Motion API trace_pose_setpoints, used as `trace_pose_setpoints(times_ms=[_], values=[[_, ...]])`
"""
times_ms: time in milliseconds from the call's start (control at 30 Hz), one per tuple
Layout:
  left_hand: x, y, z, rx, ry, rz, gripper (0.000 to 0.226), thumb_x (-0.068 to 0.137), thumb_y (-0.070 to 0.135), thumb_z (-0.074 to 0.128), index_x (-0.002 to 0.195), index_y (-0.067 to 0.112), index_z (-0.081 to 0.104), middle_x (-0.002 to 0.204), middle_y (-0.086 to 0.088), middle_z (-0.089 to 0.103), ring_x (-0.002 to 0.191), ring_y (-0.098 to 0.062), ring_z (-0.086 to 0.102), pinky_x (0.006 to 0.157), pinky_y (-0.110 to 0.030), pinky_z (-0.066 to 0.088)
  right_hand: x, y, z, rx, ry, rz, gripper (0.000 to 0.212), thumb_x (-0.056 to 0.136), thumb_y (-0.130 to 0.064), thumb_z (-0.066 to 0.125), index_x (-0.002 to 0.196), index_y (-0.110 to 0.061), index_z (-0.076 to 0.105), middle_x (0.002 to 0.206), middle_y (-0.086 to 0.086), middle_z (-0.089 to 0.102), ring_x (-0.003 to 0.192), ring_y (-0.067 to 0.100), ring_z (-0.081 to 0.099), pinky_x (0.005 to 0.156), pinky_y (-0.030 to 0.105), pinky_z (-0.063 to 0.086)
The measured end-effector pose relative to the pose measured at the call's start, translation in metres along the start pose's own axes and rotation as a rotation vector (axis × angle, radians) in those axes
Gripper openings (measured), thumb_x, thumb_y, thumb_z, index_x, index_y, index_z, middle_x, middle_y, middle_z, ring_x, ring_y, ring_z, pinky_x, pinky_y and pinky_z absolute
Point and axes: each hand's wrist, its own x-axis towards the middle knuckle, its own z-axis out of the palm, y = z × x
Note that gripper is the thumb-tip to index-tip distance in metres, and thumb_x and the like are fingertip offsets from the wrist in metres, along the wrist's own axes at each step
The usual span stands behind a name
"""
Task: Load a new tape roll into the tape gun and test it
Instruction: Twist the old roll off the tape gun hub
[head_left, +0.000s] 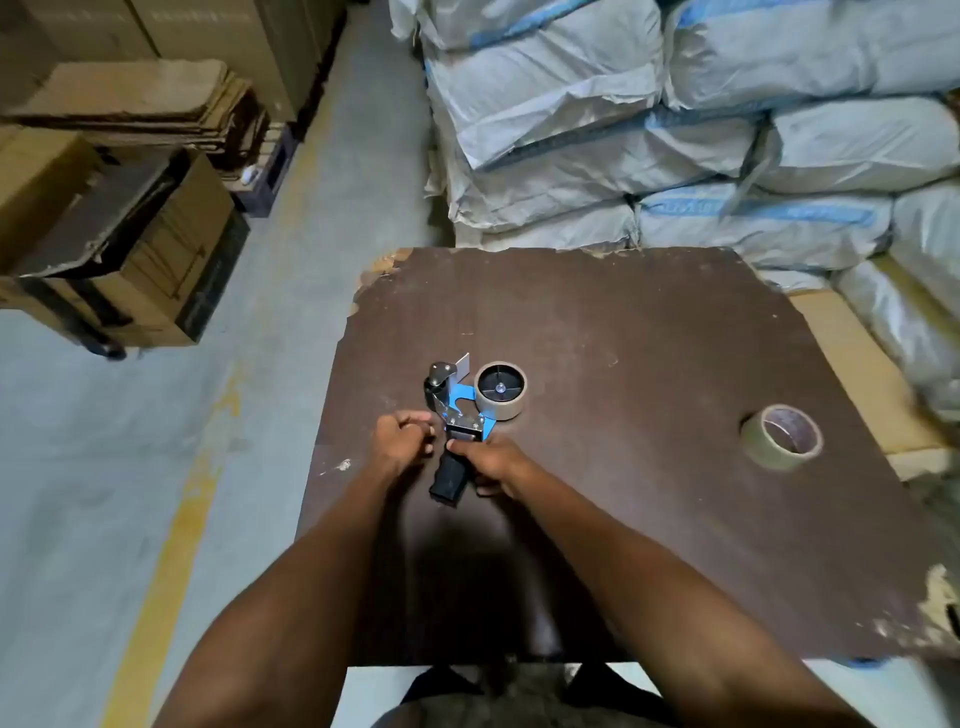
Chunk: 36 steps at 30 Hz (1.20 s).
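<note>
The blue and black tape gun (457, 410) lies on the dark brown table (649, 338) with a thin tape roll (501, 389) on its black hub. My right hand (493, 462) grips the black handle from the right side. My left hand (405, 439) sits just left of the gun's frame, fingers curled near the metal front part; I cannot tell whether it pinches anything. A second roll of clear tape (782, 436) lies flat on the table to the right, apart from both hands.
Grey-blue sacks (675, 130) are stacked behind the table. Cardboard boxes (119, 249) and flattened cartons stand on the floor at the left. A yellow line (171, 519) runs along the concrete floor beside the table.
</note>
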Motion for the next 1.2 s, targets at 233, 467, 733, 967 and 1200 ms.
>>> trace_pose_setpoints(times_ms=[233,467,733,967,1200], values=[[-0.005,-0.003,0.010,-0.061,0.058,-0.086,0.021,0.090,-0.001,0.055,0.095,0.011,0.072,0.072,-0.007,0.069,0.043,-0.009,0.057,0.042,-0.019,0.046,0.010,0.002,0.014,0.379,-0.087,0.144,0.022,0.099,-0.014,0.065,0.119,-0.016,0.057,0.111,0.010,0.066,0.092,0.022,0.066,0.062,0.031,0.053],[-0.018,-0.007,0.029,-0.104,0.027,-0.087,0.020,0.092,-0.001,0.054,0.104,0.008,0.067,0.069,-0.003,0.066,0.044,-0.009,0.054,0.045,-0.020,0.042,0.025,0.013,0.005,0.435,-0.063,0.138,0.019,0.096,-0.006,0.065,0.112,-0.014,0.061,0.119,0.016,0.068,0.116,0.035,0.066,0.103,0.052,0.053],[-0.037,-0.025,0.056,-0.074,-0.068,-0.110,0.020,0.091,0.000,0.055,0.104,0.009,0.068,0.081,-0.009,0.069,0.049,-0.012,0.056,0.045,-0.019,0.036,0.019,0.048,-0.049,0.385,0.009,0.144,0.038,0.093,0.001,0.067,0.131,0.000,0.060,0.125,0.018,0.066,0.117,0.034,0.063,0.109,0.046,0.049],[-0.070,-0.039,0.096,-0.017,-0.185,-0.091,0.017,0.089,0.003,0.061,0.103,0.010,0.068,0.080,-0.009,0.066,0.058,-0.017,0.057,0.052,-0.021,0.046,-0.025,0.091,-0.100,0.464,-0.058,0.037,0.023,0.097,0.008,0.055,0.093,-0.011,0.067,0.096,0.011,0.065,0.079,0.020,0.061,0.073,0.028,0.050],[-0.096,-0.056,0.116,0.099,-0.196,0.052,0.013,0.078,0.012,0.068,0.084,0.023,0.073,0.072,-0.010,0.072,0.053,-0.010,0.062,0.061,-0.025,0.052,-0.062,0.131,-0.146,0.538,-0.083,0.066,0.020,0.099,0.007,0.054,0.108,-0.005,0.067,0.088,0.011,0.068,0.076,0.022,0.065,0.067,0.030,0.057]])
